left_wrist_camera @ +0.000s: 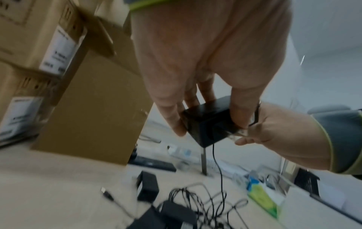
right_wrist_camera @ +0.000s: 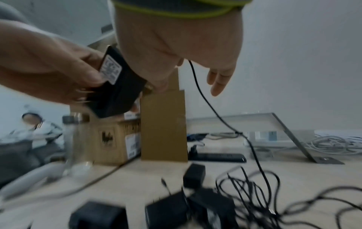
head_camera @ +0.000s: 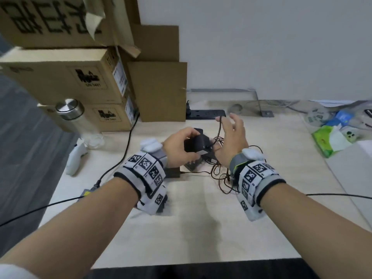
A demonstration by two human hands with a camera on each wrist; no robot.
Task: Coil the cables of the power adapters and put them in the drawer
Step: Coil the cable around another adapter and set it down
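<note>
**Left grip lifts one adapter while the right feeds its cable**

Gripping the black, box-shaped power adapter (head_camera: 196, 144) between thumb and curled fingers, the left hand (head_camera: 177, 147) holds it above the pale wooden worktop (head_camera: 201, 228), probably so its thin black cable (right_wrist_camera: 207, 100) hangs free of the pile and can be wound. The right hand (head_camera: 234, 141) stands beside it with its fingers spread; the cable runs up across them, likely to guide a loop, though whether the thumb pinches it I cannot tell.

Below both hands, the remaining black adapters (right_wrist_camera: 166, 210) lie in a heap with their tangled black leads (right_wrist_camera: 252, 186), not yet coiled. No drawer is in view.

Farther back, a black power strip (head_camera: 207, 114) lies near the wall, stacked brown cardboard boxes (head_camera: 66, 77) and a clear bottle with a steel cap (head_camera: 70, 109) stand to the left, and a green tissue pack (head_camera: 330, 140) sits to the right.
</note>
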